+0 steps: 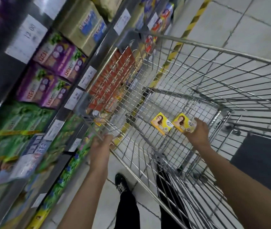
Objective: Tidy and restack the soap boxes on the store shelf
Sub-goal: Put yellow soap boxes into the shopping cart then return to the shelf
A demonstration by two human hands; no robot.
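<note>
Shelf-side restocking: a person leans over a silver wire-mesh shopping trolley [214, 49] drawn close against a grey metal store shelf [104, 42]. The right hand [197, 132] reaches deep into the basket, fingers curled round a small yellow cardboard soap box [182, 123]. Whether that box is lifted or touching the mesh floor cannot be told. A second yellow soap box [161, 123] lies on the trolley's floor just beside it, nearer the shelf. The left hand [100, 144] grips the trolley's near rim, fingers wrapped over the wire. On the shelf, blurred purple cartons [55, 58] stand above green cartons [15, 126].
</note>
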